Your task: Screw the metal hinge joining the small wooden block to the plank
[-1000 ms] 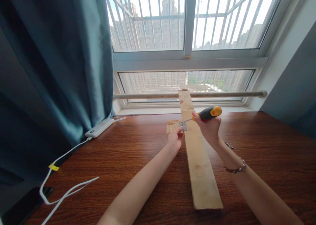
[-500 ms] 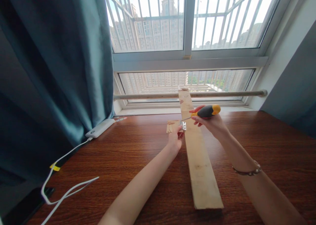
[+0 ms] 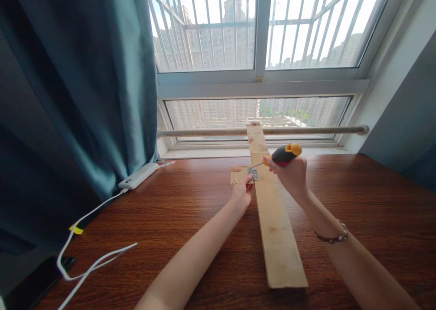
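In my right hand (image 3: 291, 174) is a screwdriver (image 3: 285, 154) with a black and yellow handle, held at a slant. Its shaft points down and left, and the tip is at a small metal hinge (image 3: 255, 174). The hinge lies across the seam between a short wooden block (image 3: 237, 174) and a long wooden board (image 3: 277, 228). My left hand (image 3: 243, 191) is closed on the block, its thumb pressing by the hinge's near edge. Any screw under the tip is too small to make out.
The brown wooden table (image 3: 190, 219) carries the work. On its left lie a white power strip (image 3: 138, 176) and a looped white cable (image 3: 98, 264), beside a dark blue curtain (image 3: 102, 74). A horizontal rail (image 3: 316, 130) runs before the barred window, near the board's far end.
My right hand has turned, its fingers drawn in closer round the screwdriver, and the handle has tilted up slightly. My left hand, the block and the board stay in place.
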The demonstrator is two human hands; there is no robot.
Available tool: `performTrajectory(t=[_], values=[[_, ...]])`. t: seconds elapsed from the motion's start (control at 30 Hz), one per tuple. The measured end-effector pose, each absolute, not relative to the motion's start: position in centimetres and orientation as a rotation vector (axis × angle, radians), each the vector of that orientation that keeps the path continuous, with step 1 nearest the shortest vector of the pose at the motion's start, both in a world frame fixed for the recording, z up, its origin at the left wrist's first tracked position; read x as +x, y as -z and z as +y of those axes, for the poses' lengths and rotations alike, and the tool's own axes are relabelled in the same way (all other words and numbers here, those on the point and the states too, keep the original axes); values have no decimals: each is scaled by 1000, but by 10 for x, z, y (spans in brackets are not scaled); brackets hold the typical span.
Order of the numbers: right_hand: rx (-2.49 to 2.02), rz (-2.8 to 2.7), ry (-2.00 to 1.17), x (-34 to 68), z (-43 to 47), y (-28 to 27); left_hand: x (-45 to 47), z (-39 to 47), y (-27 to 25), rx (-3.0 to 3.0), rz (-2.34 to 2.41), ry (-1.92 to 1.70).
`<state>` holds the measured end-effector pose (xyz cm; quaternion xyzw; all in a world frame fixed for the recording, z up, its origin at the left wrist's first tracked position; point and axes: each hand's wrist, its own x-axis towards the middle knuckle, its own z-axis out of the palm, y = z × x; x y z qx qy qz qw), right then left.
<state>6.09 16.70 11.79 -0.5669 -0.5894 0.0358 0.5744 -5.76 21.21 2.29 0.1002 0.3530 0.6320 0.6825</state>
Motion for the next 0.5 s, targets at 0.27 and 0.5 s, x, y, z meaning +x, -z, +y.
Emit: performTrajectory(t=[0.27, 0.5], values=[[-1228, -1242, -8, 53, 173, -105, -59, 208, -27, 222, 801, -1394], [-1199, -1216, -86, 56, 168, -109, -59, 207, -30, 233, 813, -1396]])
